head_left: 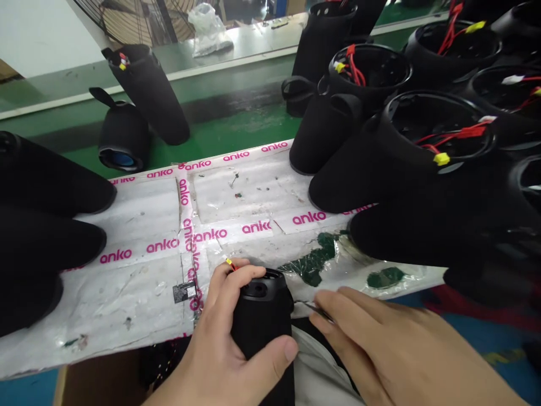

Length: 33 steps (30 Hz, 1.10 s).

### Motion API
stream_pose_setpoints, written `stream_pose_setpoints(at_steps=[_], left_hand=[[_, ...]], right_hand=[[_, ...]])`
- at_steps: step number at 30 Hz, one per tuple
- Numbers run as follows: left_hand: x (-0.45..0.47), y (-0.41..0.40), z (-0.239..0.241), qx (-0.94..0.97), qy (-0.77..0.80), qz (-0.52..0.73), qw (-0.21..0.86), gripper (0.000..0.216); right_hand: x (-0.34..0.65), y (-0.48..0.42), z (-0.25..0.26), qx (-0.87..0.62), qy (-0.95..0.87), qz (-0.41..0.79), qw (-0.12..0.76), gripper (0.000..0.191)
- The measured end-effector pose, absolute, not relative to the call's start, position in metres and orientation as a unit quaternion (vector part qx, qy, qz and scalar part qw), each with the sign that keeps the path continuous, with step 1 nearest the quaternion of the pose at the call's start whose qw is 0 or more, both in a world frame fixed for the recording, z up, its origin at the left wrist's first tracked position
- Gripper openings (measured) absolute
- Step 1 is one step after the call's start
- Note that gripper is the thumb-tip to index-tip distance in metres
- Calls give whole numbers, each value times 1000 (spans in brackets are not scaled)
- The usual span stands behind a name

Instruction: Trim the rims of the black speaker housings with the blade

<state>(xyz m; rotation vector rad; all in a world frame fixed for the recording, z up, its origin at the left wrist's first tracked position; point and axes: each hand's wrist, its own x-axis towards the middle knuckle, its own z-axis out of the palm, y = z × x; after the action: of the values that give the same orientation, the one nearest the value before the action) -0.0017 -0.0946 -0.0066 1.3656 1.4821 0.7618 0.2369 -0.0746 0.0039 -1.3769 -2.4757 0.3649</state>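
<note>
A black speaker shell point(262, 324) held at the near edge of the taped pad point(139, 225).
The left hand point(224, 344) is closed firmly around the shell; the right hand point(393, 349) pinches a thin metal tool point(315, 308), perhaps tweezers, with its tip just beside the shell. Other shells point(380, 163) crowd the right side of the pad.

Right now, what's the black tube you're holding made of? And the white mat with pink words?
The black tube in the left hand looks wrapped in matte fabric, dull and without shine; its rim looks like hard plastic. The white mat seems to be foam sheet under glossy clear tape, which crinkles and glints.
</note>
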Motion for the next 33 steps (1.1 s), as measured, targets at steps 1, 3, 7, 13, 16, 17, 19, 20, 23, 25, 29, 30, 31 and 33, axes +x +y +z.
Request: stream_pose_setpoints(at_steps=[1, 3, 7, 13, 16, 17, 19, 20, 23, 25, 29, 30, 31, 33], left_hand=[[-2, -96, -8, 557, 605, 311, 476, 55], [-3, -98, -10, 553, 608, 311, 478, 56], [-13, -100, -14, 562, 610, 311, 464, 60], [-46, -104, -10, 534, 657, 267, 460, 64], [-57, -110, -6, 546, 679, 269, 410, 59], [-58, -113, -5, 553, 688, 271, 383, 54], [-58, -116, -1, 556, 709, 276, 336, 45], [-56, -117, 2, 555, 717, 275, 319, 45], [-52, -119, 10, 580, 713, 259, 296, 45], [-51, -120, 13, 603, 698, 244, 299, 50], [-54, -119, 11, 606, 690, 234, 320, 71], [-55, -119, 10, 604, 686, 239, 330, 74], [-57, -118, 8, 598, 682, 245, 342, 77], [-58, -116, 5, 575, 679, 264, 373, 80]], right_hand=[[230, -72, 2, -485, -845, 170, 148, 18], [219, -67, -1, -513, -799, 272, 154, 21], [214, -65, -11, -536, -688, 464, 159, 37], [203, -64, -21, -510, -613, 577, 176, 56], [187, -61, -18, -480, -587, 624, 188, 58], [181, -60, -16, -468, -582, 637, 190, 59], [169, -58, -12, -450, -567, 662, 194, 60], [164, -57, -11, -444, -557, 675, 194, 61], [154, -55, -9, -437, -537, 695, 194, 62], [151, -55, -10, -437, -546, 688, 196, 60], [154, -57, -16, -425, -574, 669, 204, 58], [156, -59, -16, -426, -580, 663, 207, 59], [158, -63, -14, -433, -590, 645, 219, 58], [162, -74, -7, -466, -623, 569, 265, 49]])
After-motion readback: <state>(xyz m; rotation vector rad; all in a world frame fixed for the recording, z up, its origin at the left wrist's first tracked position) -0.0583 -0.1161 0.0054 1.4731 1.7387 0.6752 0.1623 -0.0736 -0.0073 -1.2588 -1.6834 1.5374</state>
